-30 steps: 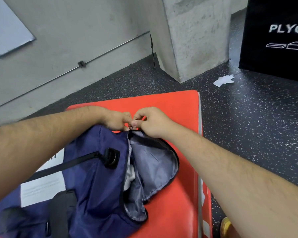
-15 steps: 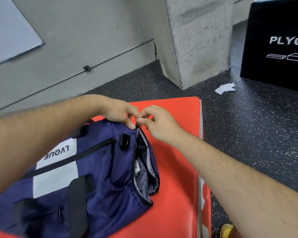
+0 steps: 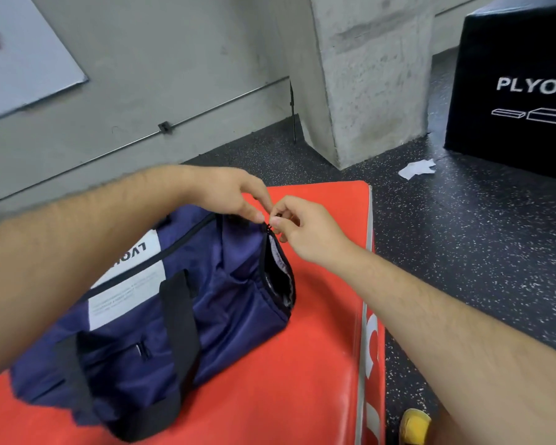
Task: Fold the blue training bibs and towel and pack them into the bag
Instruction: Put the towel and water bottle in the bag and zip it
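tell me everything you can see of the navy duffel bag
The navy fabric duffel bag looks like soft nylon, with black webbing handles, a white printed panel, a black zip across it and a small zipped side pocket. It lies slumped on the red padded block. Its end opening gapes slightly, showing grey lining. The left hand pinches the fabric at the top of that opening; the right hand pinches the zip pull there.

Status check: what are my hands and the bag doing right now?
Left hand pinches bag fabric at its end. Right hand pinches the zip pull. End opening partly unzipped, grey lining showing. Nothing in the way.
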